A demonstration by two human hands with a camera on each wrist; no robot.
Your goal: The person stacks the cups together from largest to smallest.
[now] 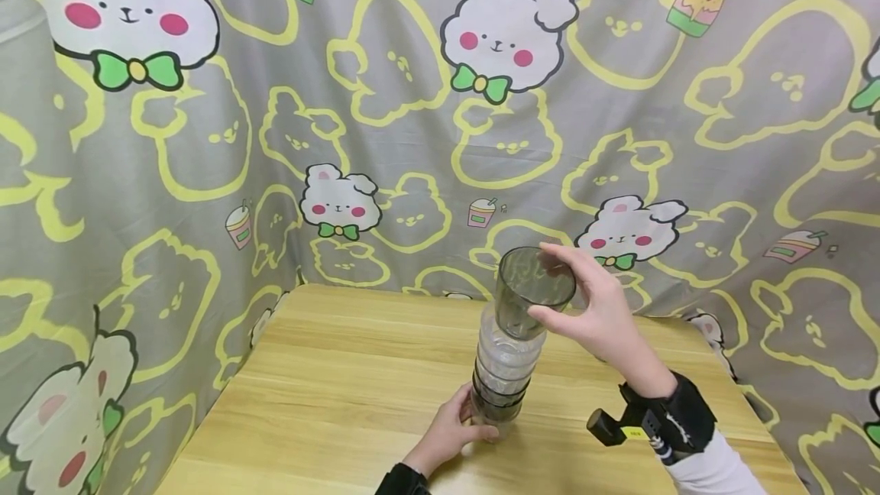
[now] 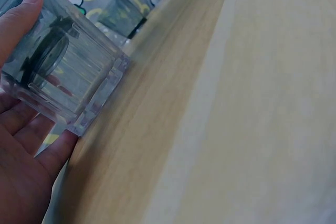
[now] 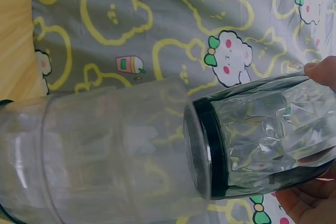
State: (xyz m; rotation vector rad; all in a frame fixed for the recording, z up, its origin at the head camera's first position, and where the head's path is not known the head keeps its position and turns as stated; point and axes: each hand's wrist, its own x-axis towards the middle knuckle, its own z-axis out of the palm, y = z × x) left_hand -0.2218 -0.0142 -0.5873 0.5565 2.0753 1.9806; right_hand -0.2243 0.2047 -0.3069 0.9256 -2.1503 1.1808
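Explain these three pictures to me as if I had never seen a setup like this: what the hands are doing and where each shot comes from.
No machine here: a person works with bare hands and wears three cameras. The large picture comes from the head camera, looking down at a wooden table before a bunny-print curtain. The two smaller ones come from cameras strapped to the wrists. On the table stands a stack of clear cups. The left hand grips the stack's bottom. The right hand holds a dark-tinted cup, tilted, at the top of the stack.
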